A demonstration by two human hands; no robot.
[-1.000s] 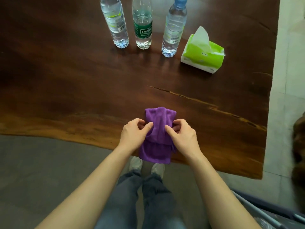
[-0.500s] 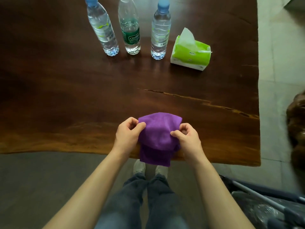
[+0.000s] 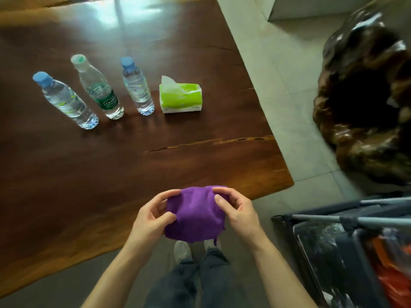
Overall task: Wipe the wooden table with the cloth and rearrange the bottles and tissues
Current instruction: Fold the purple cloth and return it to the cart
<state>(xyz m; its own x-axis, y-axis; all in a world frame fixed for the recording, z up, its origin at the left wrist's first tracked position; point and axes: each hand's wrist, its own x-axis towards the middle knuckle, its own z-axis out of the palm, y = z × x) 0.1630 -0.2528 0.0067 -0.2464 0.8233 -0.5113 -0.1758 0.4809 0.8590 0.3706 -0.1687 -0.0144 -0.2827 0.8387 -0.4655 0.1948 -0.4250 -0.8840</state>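
Note:
A purple cloth [image 3: 195, 213] is held folded between both hands at the near edge of the dark wooden table [image 3: 93, 170]. My left hand [image 3: 152, 217] pinches its left side and my right hand [image 3: 239, 211] pinches its right side. Three clear water bottles stand in a row farther back: a blue-capped one [image 3: 66, 102] on the left, a green-labelled one [image 3: 97, 87] in the middle, another blue-capped one [image 3: 138, 87] on the right. A green tissue pack [image 3: 181, 97] with a tissue sticking up sits just right of them.
The table's right edge runs beside pale floor tiles [image 3: 289, 90]. A large dark gnarled wooden object [image 3: 364, 103] stands on the floor to the right. A cart with a grey rail and bagged items [image 3: 355, 245] is at the lower right. My legs and shoes are below the cloth.
The view has swung, so the bottles and tissue pack now appear farther left and more of the floor on the right shows. The cloth sits higher and spread wider between my hands.

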